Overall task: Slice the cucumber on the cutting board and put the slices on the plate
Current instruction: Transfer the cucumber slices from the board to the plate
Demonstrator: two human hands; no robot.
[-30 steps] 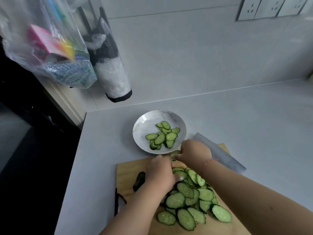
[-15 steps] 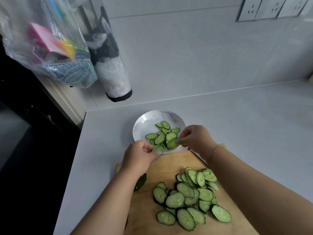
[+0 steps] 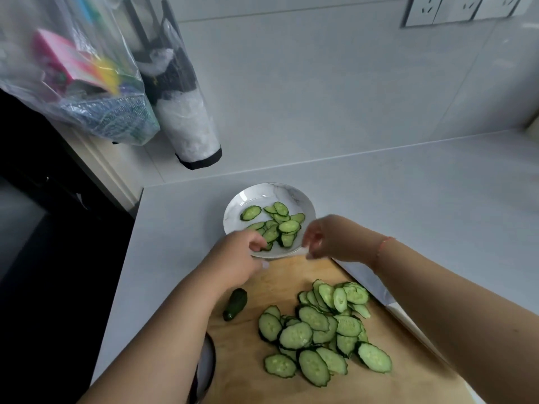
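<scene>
Your left hand point(image 3: 239, 258) is in the middle of the frame, at the near left edge of the plate point(image 3: 250, 196). Its fingers are curled in, and they touch the slices at that edge, but you cannot tell if the grip holds a slice or nothing. Your right hand point(image 3: 335, 240) is just to the right of the plate, above the far edge of the cutting board point(image 3: 242, 360). Its fingers hang loose and a bit blurry, and the grip holds nothing. A thin red string point(image 3: 383, 244) goes round that wrist. The plate is white and sits on the grey desk point(image 3: 408, 205), just past the board. A small bunch of cucumber slices on the plate point(image 3: 277, 225) lies on it, some on top of others. A much bigger pile of slices point(image 3: 323, 330) lies on the wooden board in the lower middle of the frame, between your two arms. The dark green end piece point(image 3: 235, 304) of the cucumber lies on the board next to your left arm. A wide knife blade point(image 3: 379, 290) lies along the right side of the board, partly hidden under your right arm. In the upper left of the frame, a clear bag point(image 3: 73, 68) with bright things inside hangs by the wall.
</scene>
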